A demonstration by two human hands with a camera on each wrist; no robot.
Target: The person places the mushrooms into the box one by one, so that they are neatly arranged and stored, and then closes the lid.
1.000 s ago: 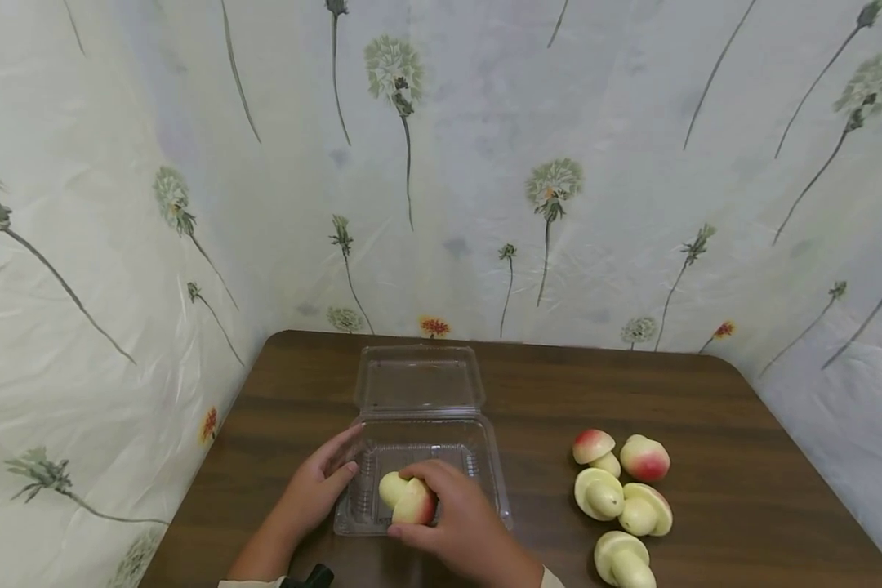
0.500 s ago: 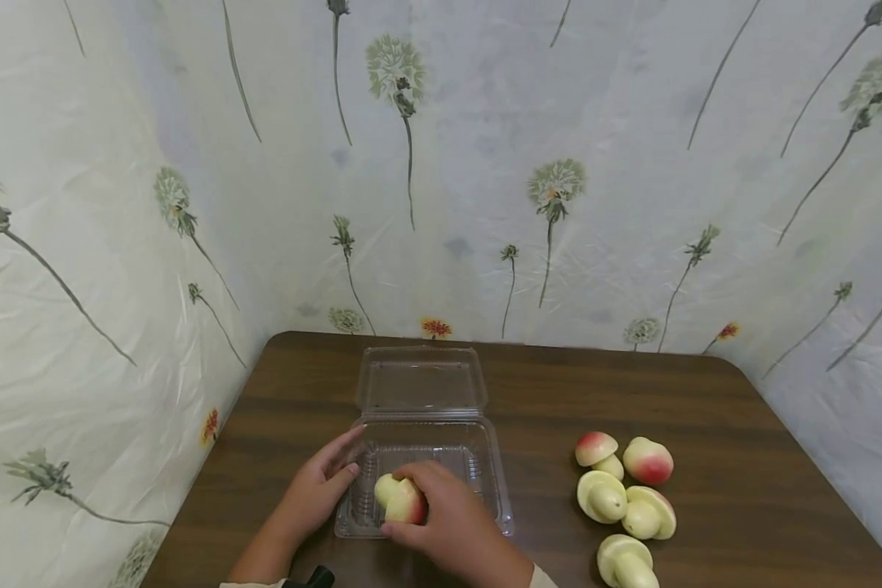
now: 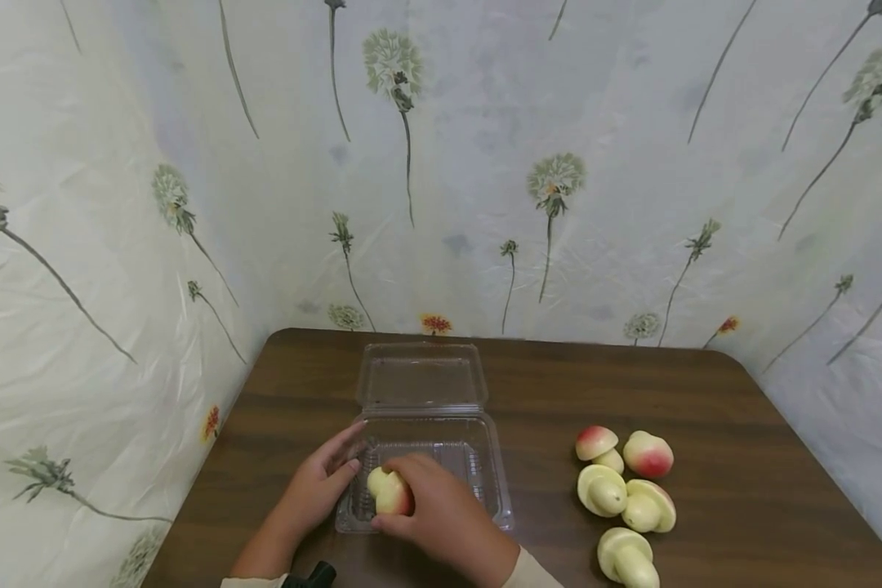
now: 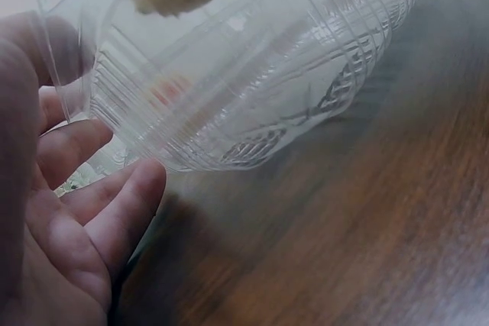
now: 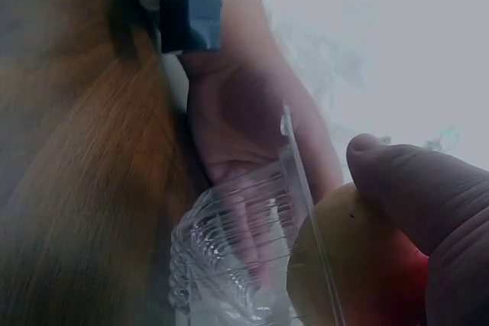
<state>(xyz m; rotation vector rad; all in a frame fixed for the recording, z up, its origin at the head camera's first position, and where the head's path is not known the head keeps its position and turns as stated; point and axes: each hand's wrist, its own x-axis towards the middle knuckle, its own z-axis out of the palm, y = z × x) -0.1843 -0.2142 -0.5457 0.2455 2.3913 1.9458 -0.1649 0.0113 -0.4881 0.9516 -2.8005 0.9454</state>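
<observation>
A clear plastic clamshell container (image 3: 496,482) lies on the brown table, its lid (image 3: 422,377) folded back toward the wall. My right hand (image 3: 441,514) grips a toy mushroom (image 3: 391,493), thumb and fingers round its cream and red cap, over the left part of the container's base. The stem points to the far left; the palm side of the cap is hidden. My left hand (image 3: 312,490) rests along the container's left side, fingers fairly straight. In the left wrist view, its fingers (image 4: 130,200) touch the ribbed plastic wall (image 4: 229,112) from outside.
Several more toy mushrooms lie to the right on the table (image 3: 544,392), among them a red-tipped one (image 3: 648,455) at the back and a cream one (image 3: 627,559) in front. A flower-patterned sheet (image 3: 470,163) hangs behind and beside the table.
My right hand has moved left over the container with the toy mushroom, bringing it closer to my left thumb. The left hand and the container have stayed put.
</observation>
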